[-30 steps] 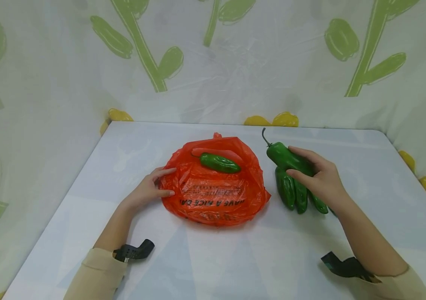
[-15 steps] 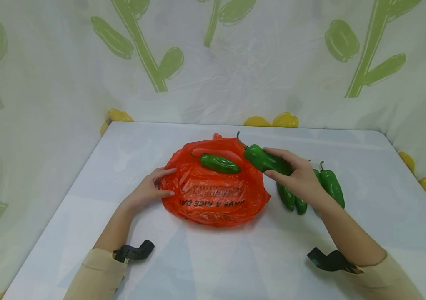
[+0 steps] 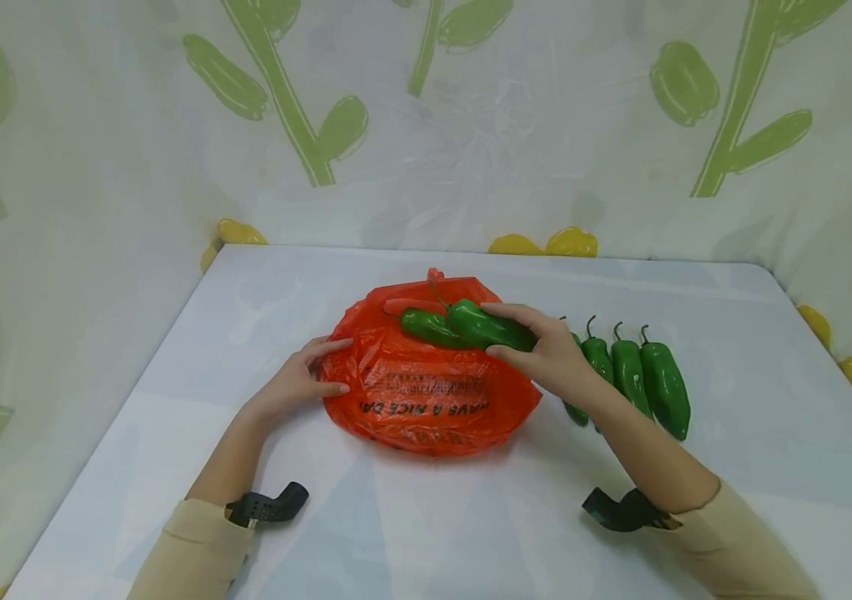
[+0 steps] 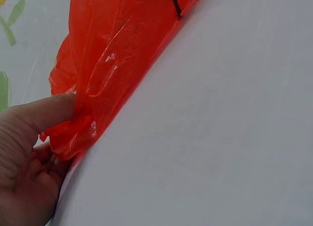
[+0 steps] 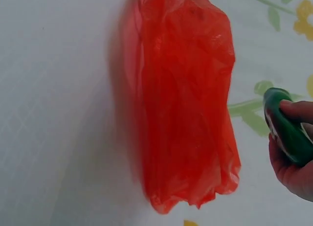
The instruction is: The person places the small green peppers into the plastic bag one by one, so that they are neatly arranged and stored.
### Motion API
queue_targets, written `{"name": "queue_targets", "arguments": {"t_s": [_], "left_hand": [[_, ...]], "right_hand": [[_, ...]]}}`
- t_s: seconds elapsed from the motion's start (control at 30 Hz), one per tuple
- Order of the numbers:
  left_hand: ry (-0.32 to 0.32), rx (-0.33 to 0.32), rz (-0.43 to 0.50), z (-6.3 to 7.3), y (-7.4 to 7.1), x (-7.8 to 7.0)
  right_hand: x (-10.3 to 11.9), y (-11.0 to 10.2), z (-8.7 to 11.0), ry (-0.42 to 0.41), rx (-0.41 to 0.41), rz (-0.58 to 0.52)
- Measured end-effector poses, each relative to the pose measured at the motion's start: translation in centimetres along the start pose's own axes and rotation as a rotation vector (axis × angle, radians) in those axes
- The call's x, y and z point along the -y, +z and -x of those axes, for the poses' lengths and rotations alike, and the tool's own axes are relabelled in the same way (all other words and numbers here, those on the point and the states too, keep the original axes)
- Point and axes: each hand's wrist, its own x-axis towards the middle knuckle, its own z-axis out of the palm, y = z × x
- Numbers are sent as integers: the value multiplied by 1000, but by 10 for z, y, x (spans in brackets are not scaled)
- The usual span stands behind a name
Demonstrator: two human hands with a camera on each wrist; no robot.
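A red plastic bag with dark lettering lies spread on the table. My left hand pinches its left edge between thumb and fingers, as the left wrist view shows. One green pepper rests on the bag near its far side. Above the bag, my right hand grips a second, larger green pepper from its blunt end, stem pointing away. That pepper overlaps the lying one in the head view. In the right wrist view, thumb and fingers wrap round the held pepper.
Several more green peppers lie side by side to the right of the bag, partly behind the right forearm. The white table has a far edge close to a curtain with a green plant print.
My right hand has carried the gripped pepper leftward from over the row of peppers to above the bag. More of that row now shows. The left hand stays at the bag's edge.
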Motion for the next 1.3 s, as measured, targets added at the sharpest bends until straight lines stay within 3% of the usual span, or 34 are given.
{"name": "queue_targets", "arguments": {"t_s": [0.5,0.83,1.3], "left_hand": [[13,5,-1,-1,-1,1],[15,14,11,0,-1,2],[24,15,-7,0,-2,3]], "right_hand": [[-6,38,-25,91,101,21],[-15,58,-41,65,232,109],[-31,68,-54,51,236,148]]}}
